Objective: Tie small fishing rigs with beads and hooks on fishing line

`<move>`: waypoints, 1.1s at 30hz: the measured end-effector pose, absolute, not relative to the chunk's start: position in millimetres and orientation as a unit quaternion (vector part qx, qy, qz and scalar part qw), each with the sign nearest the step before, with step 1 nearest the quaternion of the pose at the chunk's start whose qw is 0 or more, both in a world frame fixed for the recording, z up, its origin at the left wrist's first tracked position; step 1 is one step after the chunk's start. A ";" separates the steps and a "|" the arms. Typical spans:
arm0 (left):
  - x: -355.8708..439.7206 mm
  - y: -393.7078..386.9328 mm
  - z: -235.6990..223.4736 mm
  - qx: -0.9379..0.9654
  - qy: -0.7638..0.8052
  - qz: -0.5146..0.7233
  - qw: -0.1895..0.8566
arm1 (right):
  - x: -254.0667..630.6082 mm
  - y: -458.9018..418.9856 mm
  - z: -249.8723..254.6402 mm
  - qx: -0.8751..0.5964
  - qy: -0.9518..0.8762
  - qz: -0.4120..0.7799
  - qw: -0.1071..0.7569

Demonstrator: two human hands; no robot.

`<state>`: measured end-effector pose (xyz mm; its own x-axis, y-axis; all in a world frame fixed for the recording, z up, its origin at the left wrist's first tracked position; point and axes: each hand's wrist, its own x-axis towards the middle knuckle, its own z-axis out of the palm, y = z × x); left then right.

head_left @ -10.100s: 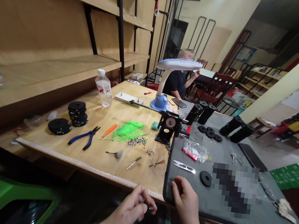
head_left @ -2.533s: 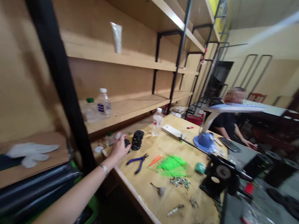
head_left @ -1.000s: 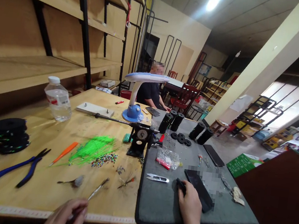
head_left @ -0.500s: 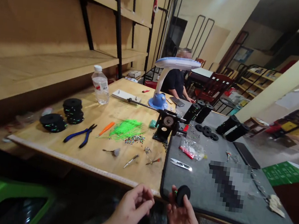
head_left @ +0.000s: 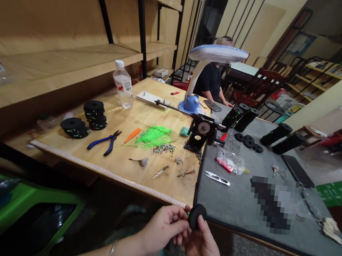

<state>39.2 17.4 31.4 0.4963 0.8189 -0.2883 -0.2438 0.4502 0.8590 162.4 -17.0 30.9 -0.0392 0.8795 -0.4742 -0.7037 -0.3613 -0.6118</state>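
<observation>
My right hand (head_left: 204, 250) grips a round black foam spool (head_left: 198, 217) by its edge, just off the table's front edge. A bit of green shows on the spool's left side. Beside it, my left hand (head_left: 166, 227) has its thumb and fingers pinched together, close against that side of the spool. Whatever the pinch may hold is too small to make out. Beyond the hands lie silver thread snips (head_left: 217, 178) on the grey mat (head_left: 243, 204). Blue-handled pliers (head_left: 104, 142) rest on the wooden table (head_left: 116, 158).
A black winding device (head_left: 201, 133) stands mid-table below a blue-white lamp (head_left: 190, 102). Green strands (head_left: 154, 137), small beads (head_left: 164, 148) and an orange tool (head_left: 132, 135) lie left of it. Spool stacks (head_left: 93, 114) stand at both sides. A person (head_left: 209, 82) sits behind the lamp.
My left hand has moved right and now meets the right hand at the spool, its fingers closing into a pinch. The spool has shifted slightly left, and the view has tilted.
</observation>
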 end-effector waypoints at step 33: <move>-52.0 25.3 60.0 0.570 0.519 0.283 0.571 | 351.4 57.9 69.8 -0.738 -0.594 0.277 0.159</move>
